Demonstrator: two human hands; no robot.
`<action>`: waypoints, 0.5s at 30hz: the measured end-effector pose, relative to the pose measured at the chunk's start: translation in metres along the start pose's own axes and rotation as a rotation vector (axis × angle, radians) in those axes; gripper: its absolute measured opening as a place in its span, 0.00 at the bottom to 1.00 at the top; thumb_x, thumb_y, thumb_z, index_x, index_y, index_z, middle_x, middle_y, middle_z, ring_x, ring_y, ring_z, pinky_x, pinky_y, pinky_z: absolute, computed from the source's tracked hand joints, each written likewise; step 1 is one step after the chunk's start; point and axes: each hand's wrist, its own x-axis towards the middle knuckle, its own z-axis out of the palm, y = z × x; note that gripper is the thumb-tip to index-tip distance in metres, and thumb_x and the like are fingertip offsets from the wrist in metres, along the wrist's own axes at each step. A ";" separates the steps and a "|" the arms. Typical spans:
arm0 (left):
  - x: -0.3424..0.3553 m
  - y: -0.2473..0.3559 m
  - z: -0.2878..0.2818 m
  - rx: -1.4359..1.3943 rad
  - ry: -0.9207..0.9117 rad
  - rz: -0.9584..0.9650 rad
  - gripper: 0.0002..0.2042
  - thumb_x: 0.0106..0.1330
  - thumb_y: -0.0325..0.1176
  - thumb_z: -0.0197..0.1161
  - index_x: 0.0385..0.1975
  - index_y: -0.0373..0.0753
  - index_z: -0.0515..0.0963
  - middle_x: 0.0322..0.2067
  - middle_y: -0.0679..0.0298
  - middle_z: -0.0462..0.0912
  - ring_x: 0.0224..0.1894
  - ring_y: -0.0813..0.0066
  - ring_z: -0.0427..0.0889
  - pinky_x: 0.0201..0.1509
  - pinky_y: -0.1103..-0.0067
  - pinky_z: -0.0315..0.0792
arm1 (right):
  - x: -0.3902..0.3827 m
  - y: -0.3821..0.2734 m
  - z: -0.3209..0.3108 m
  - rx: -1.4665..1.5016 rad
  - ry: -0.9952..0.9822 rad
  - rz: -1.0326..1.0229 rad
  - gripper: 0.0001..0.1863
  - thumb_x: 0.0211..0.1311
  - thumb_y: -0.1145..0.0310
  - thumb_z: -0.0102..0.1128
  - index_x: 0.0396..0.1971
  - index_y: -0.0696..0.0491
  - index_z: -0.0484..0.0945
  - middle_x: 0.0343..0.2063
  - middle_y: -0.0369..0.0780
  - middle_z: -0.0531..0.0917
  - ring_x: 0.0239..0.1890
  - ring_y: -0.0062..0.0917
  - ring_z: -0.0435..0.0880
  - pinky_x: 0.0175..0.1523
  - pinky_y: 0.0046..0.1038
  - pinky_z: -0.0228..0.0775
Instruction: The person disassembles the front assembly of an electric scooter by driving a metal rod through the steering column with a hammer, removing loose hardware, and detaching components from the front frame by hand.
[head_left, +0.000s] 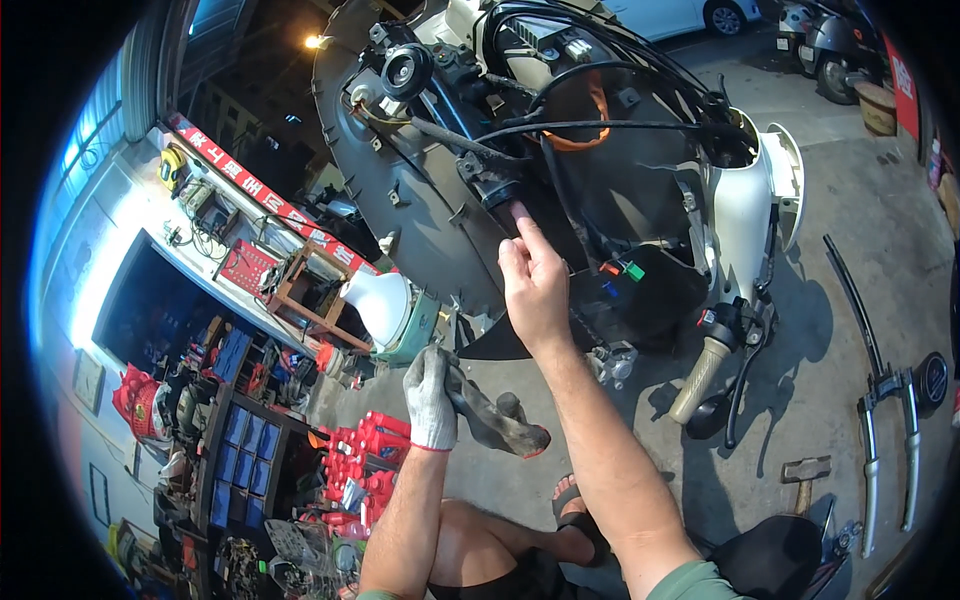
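My left hand (431, 400) wears a white knit glove and is closed on a dirty grey work glove (498, 418), which dangles to its right. My right hand (535, 272) is bare, with the index finger stretched up to the lower end of the dark steering head tube (497, 190) on a partly stripped scooter. The fingertip touches the tube's rim or reaches just inside; I cannot tell which. The other fingers are curled in part around nothing I can see. A large grey plastic body panel (400, 225) lies behind the tube, and black cables (610, 125) run above it.
Right of the scooter frame hangs a white handlebar cover (742, 205) with a beige grip (700, 380). On the concrete floor lie a hammer (806, 470) and a front fork (885, 390). Red bottles (365, 460) and a drawer cabinet (245, 450) stand at left.
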 end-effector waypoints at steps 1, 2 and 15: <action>0.000 0.000 -0.001 0.015 0.005 0.004 0.14 0.74 0.42 0.54 0.32 0.39 0.77 0.21 0.71 0.75 0.20 0.86 0.70 0.24 0.86 0.63 | -0.001 0.000 -0.001 -0.244 0.036 -0.113 0.22 0.69 0.72 0.52 0.62 0.58 0.71 0.27 0.38 0.76 0.26 0.23 0.76 0.31 0.25 0.70; 0.000 0.000 -0.002 0.016 0.008 0.004 0.14 0.74 0.42 0.54 0.32 0.39 0.77 0.21 0.71 0.75 0.20 0.86 0.70 0.24 0.86 0.63 | -0.001 0.000 -0.002 -0.356 0.027 -0.162 0.26 0.66 0.73 0.53 0.65 0.56 0.69 0.31 0.42 0.77 0.30 0.30 0.80 0.33 0.29 0.74; 0.001 0.002 -0.005 0.063 0.012 0.001 0.14 0.73 0.44 0.57 0.32 0.39 0.76 0.21 0.74 0.72 0.21 0.88 0.65 0.24 0.86 0.59 | 0.005 -0.009 0.001 -0.492 -0.033 -0.141 0.26 0.63 0.71 0.57 0.62 0.56 0.70 0.25 0.44 0.78 0.27 0.32 0.80 0.29 0.30 0.72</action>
